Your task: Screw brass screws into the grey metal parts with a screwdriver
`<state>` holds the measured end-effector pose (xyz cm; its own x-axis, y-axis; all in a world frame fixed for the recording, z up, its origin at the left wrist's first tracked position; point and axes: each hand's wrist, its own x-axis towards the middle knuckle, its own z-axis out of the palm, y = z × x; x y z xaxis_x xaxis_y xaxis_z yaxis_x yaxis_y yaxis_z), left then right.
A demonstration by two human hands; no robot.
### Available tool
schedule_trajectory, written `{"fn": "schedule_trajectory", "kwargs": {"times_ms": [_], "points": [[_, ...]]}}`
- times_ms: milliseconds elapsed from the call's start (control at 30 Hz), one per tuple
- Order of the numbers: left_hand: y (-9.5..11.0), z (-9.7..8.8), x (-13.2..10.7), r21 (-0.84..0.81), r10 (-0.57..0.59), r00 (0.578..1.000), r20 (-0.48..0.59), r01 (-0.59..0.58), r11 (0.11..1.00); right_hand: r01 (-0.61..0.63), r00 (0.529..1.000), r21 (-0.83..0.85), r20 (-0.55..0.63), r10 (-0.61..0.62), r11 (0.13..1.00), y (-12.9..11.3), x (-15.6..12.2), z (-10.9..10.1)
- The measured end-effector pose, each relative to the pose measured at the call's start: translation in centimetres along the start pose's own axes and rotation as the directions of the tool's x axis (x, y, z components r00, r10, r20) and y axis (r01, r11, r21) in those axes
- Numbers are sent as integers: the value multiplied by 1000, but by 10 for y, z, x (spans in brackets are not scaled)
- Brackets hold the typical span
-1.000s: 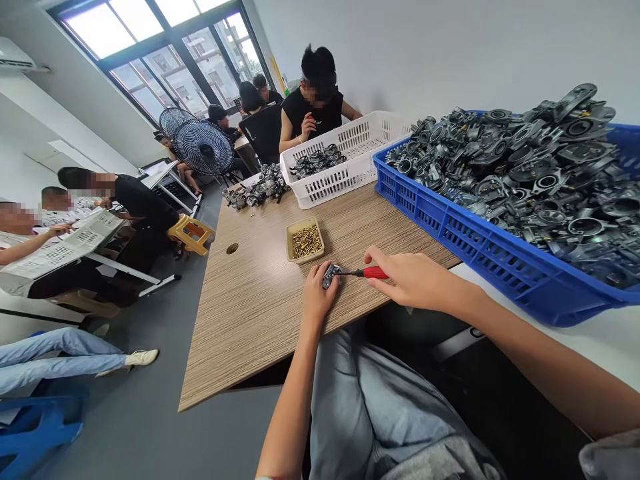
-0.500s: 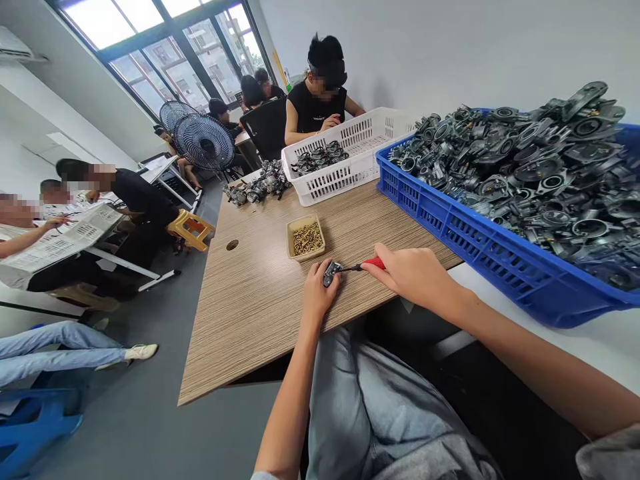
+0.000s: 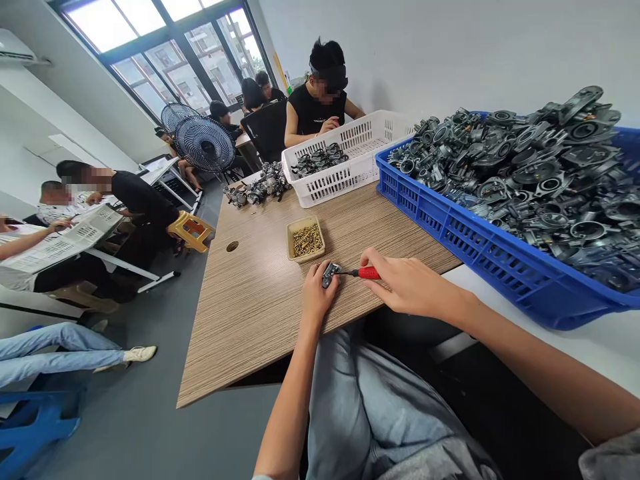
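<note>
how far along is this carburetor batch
Early, by the look of it. Done: possibly the loose pile of carburetor parts on the table and the batch in the white basket, though nothing shows they're finished. In hand: the left hand grips a small dark metal part, with the red-handled screwdriver in the right hand at it. Left: the heaped blue crate and the tray of brass screws.

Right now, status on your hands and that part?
Left hand holds small metal carburetor part. Right hand grips red-handled screwdriver, tip on the part. Tray of brass parts beyond, not in the way.
</note>
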<state>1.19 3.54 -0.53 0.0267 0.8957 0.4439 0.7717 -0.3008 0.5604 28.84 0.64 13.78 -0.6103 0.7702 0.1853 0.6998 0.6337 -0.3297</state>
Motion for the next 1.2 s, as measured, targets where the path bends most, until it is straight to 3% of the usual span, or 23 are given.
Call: {"fn": "schedule_trajectory", "kwargs": {"times_ms": [167, 400, 567, 867, 1067, 1200], "points": [[1, 0, 0, -4, 0, 1000, 0, 0, 1000, -16, 999, -54, 51, 19, 998, -7, 1, -1], [1, 0, 0, 4, 3, 1000, -6, -3, 1000, -207, 978, -218, -21, 207, 954, -17, 10, 6], [0, 1, 0, 10, -7, 1000, -1, 7, 1000, -265, 964, -241, -64, 257, 934, -16, 10, 11], [0, 1, 0, -4, -16, 1000, -1, 16, 1000, 19, 999, 43, -31, -17, 999, -8, 0, 7], [2, 0, -1, -7, -19, 1000, 6, 19, 1000, 59, 998, 36, 9, -60, 998, -11, -1, 5], [2, 0, -1, -5, -24, 1000, -1, 24, 1000, 1, 1000, 26, 18, -1, 1000, -13, 0, 5]]}}
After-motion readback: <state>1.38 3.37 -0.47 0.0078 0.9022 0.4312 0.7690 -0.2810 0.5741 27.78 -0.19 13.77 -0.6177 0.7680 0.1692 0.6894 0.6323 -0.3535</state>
